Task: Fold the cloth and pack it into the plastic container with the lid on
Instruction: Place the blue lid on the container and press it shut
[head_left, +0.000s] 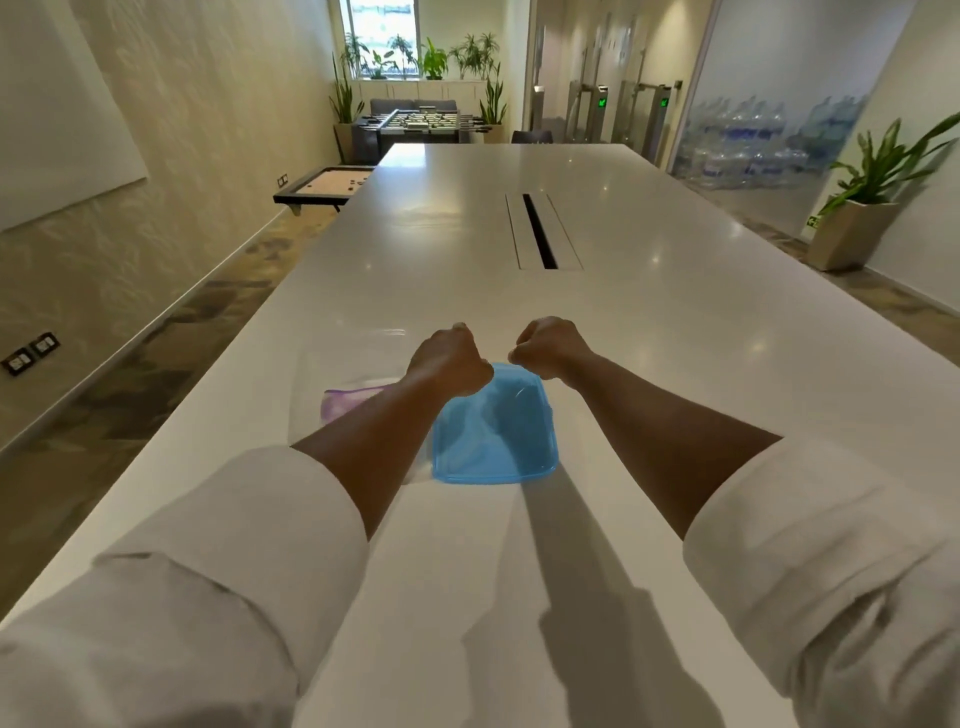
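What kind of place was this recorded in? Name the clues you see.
Probably an office meeting or break room: a long glossy white conference table with a black cable slot, a dark foosball table at the far end, and metal access turnstiles with green lights.

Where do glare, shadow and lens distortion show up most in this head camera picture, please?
Head view: ceiling lights glare off the glossy table; both arms cast hard shadows toward the camera; wide-angle stretch balloons the sleeves; the left hand and right hand look slightly soft.

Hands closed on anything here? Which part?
Cannot tell. Left hand and right hand are fisted above the blue lid, apparently not touching it; anything pinched is not visible.
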